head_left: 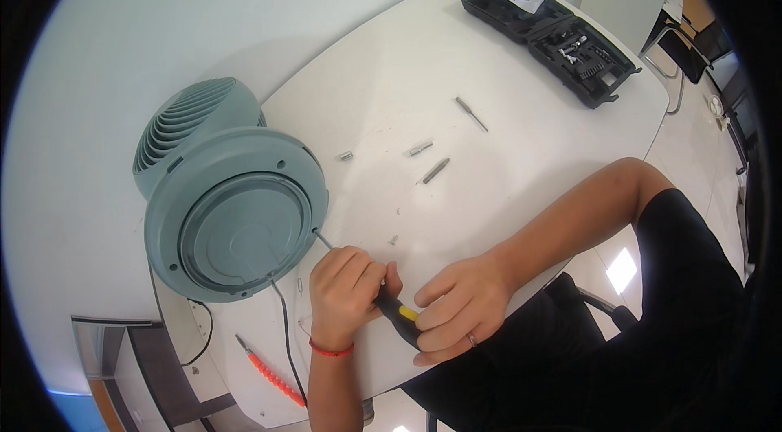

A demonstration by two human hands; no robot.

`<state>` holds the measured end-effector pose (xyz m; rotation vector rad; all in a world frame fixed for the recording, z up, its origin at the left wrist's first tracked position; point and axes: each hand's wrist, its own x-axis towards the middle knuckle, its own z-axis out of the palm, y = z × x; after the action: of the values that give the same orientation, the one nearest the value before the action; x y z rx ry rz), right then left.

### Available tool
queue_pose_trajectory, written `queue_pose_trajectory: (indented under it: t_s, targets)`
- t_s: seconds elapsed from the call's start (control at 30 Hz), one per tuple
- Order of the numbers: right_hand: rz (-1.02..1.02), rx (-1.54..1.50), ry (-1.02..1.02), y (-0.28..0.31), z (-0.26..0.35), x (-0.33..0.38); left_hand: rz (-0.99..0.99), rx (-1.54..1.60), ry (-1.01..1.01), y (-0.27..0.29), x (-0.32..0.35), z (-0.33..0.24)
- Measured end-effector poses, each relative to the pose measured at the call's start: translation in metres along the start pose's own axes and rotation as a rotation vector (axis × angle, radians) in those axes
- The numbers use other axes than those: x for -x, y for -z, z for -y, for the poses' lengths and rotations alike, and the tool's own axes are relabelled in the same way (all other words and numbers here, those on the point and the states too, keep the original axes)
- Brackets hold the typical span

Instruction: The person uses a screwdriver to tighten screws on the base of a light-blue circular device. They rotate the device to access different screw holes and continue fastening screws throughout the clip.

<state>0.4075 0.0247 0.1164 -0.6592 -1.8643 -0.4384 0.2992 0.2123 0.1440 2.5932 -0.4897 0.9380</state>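
A single head-worn fisheye view looks steeply down from above the near edge of the white tabletop (489, 65), facing across it toward the far corner. It sits close over the person's forearms, which enter from the lower edge. Straight edges bow toward the dark circular rim.
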Motion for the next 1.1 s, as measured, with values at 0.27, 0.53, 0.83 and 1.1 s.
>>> queue_pose_trajectory:
  t_s: [0.27,0.53,0.83,1.1]
  targets:
    - [0.044,-0.01,0.038,0.0002,0.002,-0.0032,-0.002,-0.001,-0.002,-0.0007,0.0013,0.0007]
    - [0.055,0.014,-0.173,-0.0003,0.0025,-0.0048,-0.011,0.01,-0.003,0.0005,0.0008,0.0016]
    - [0.016,0.059,-0.123,-0.0013,-0.0007,-0.0039,-0.011,0.004,0.006,0.0001,0.0012,0.0012]
    - [-0.001,-0.035,-0.105,0.0003,-0.0012,-0.008,-0.014,0.006,0.002,-0.0001,0.0029,0.0018]
